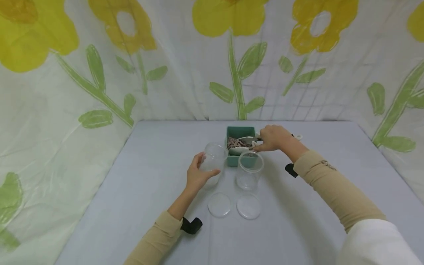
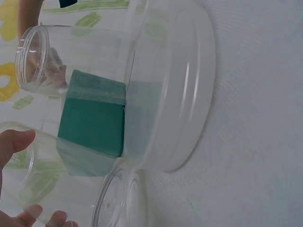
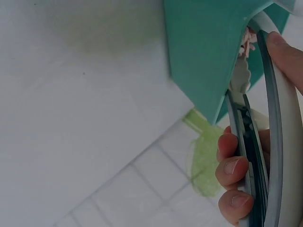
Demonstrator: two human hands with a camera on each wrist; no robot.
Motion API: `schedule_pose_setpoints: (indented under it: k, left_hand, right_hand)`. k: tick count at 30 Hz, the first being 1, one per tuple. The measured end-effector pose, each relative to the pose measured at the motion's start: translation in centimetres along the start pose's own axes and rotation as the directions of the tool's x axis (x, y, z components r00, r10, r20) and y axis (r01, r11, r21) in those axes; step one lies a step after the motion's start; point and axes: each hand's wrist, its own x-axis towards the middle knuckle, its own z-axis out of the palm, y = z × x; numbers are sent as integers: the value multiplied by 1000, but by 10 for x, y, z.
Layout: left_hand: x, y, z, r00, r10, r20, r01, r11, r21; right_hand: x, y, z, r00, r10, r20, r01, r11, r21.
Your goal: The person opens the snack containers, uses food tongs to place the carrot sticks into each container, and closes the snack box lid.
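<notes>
My left hand (image 1: 196, 177) grips a clear plastic jar (image 1: 213, 158), thumb on one side and fingers on the other. It leans toward a green box (image 1: 240, 131) holding brownish stick-like pieces (image 1: 234, 142). In the right wrist view, my right hand (image 3: 234, 170) holds a pair of tongs (image 3: 288, 142) with pale handles, fingers on one arm and thumb on the other. Their white scalloped tips (image 1: 237, 151) reach inside the box among the pieces; whether they pinch any, I cannot tell. A second clear jar (image 1: 248, 180) stands upright in front of the box.
Two round clear lids (image 1: 219, 205) lie side by side on the pale table (image 1: 159, 165), nearer me than the jars. A hanging sheet painted with yellow flowers (image 1: 228, 16) rises behind the table's far edge. Black wrist-mounted pieces (image 1: 192, 225) jut out beside both forearms.
</notes>
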Motion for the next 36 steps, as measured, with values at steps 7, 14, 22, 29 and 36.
schedule_pose_setpoints:
  k: [7, 14, 22, 29, 36]
  left_hand:
    - [4, 2, 3, 1000, 20, -18, -20, 1000, 1]
    - [6, 6, 5, 1000, 11, -11, -11, 1000, 4]
    - [7, 14, 5, 1000, 12, -26, -12, 1000, 25]
    - [17, 21, 2, 999, 24, -26, -22, 997, 81]
    - [28, 28, 0, 999, 34, -5, -33, 990, 139]
  right_hand:
    - [-6, 5, 3, 999, -9, -39, 9, 1000, 2]
    - [-13, 11, 0, 998, -3, -67, 4, 1000, 16]
    - [-24, 20, -7, 995, 11, -96, -3, 997, 80]
    - [-33, 28, -6, 993, 32, -111, -16, 990, 140]
    - [-42, 36, -4, 992, 51, -116, -23, 972, 233]
